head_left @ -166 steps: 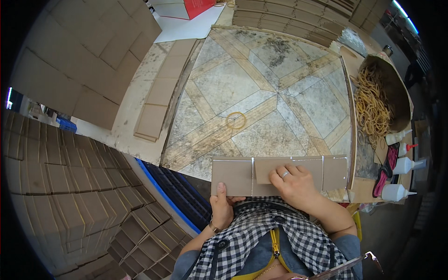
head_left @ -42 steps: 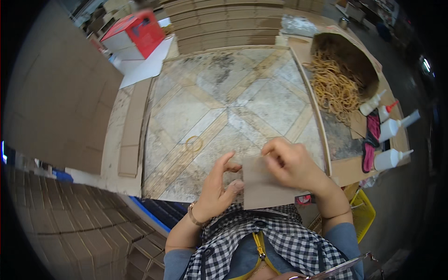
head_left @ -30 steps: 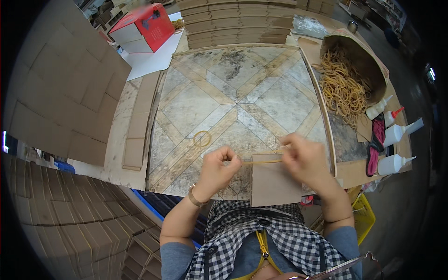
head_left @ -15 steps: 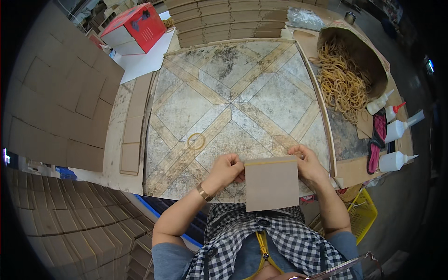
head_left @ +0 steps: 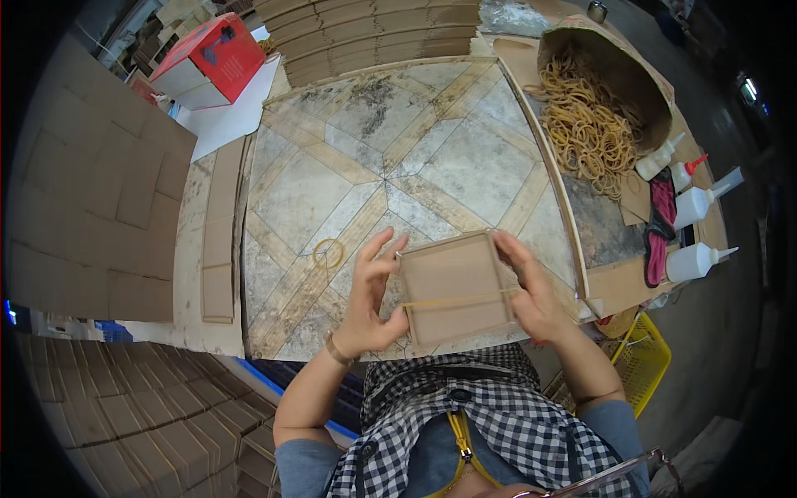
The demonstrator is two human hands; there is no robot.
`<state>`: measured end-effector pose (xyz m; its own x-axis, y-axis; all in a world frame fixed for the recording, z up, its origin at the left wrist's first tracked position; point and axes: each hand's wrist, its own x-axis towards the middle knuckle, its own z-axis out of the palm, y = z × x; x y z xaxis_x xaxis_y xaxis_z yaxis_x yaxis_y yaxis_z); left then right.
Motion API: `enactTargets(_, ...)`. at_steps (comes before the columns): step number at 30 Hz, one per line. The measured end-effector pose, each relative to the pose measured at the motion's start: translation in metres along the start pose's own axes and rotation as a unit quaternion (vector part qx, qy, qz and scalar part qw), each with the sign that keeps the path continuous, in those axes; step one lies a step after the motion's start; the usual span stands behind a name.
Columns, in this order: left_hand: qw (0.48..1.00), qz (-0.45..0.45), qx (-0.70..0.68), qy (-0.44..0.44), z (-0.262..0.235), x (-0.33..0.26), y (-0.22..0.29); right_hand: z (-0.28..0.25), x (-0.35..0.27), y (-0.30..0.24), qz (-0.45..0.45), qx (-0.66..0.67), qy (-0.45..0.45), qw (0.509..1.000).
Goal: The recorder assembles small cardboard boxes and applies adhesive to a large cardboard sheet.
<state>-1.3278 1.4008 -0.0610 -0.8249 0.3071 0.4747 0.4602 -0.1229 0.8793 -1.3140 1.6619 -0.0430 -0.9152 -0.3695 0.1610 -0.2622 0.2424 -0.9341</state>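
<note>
Between my two hands is a shallow square cardboard tray, its open side with low raised walls facing up. A yellow rubber band stretches across it from side to side, nearer its front edge. My left hand grips the left wall, fingers up along the side and thumb close to the band's end. On the opposite side my right hand holds the right wall, with its thumb by the band's other end. A loose rubber band lies on the worktop to the left of my left hand.
The worn patterned board has raised wooden edging. Stacked cardboard stands behind it, beside a red box. At right are a bag of rubber bands, several glue bottles and a yellow basket. Banded cardboard stacks fill the lower left.
The cardboard piece has turned from its plain flat face to its walled side and moved up over the board. The band now crosses its middle area. My view has shifted slightly.
</note>
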Motion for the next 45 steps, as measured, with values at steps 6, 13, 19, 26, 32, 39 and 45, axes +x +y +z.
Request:
enactTargets(6,0.988,-0.153,-0.019,-0.015,-0.02,0.011,-0.009,-0.014,0.021,0.019,-0.059,-0.087,0.014,0.994)
enactTargets(13,0.965,-0.25,-0.072,-0.007,-0.033,0.032,-0.037,-0.015,0.076,0.052,0.182,0.084,-0.048,0.978)
enactTargets(19,0.971,-0.241,-0.002,-0.002,-0.015,-0.004,-0.014,-0.001,0.031,0.05,0.062,0.502,0.076,0.859)
enactTargets(26,0.983,-0.144,-0.039,0.104,0.037,0.003,0.003,0.043,0.022,0.002,0.021,0.225,0.084,0.971)
enactTargets(32,0.977,-0.167,-0.085,0.101,0.046,-0.001,-0.021,0.044,0.012,0.012,0.05,0.308,0.12,0.942)
enactTargets(39,0.978,-0.191,-0.078,0.0,0.02,-0.012,-0.024,0.026,0.003,0.031,-0.01,0.295,0.108,0.949)
enactTargets(45,0.965,-0.213,0.007,-0.151,-0.017,-0.034,-0.014,-0.022,-0.037,0.032,0.079,-0.035,-0.163,0.983)
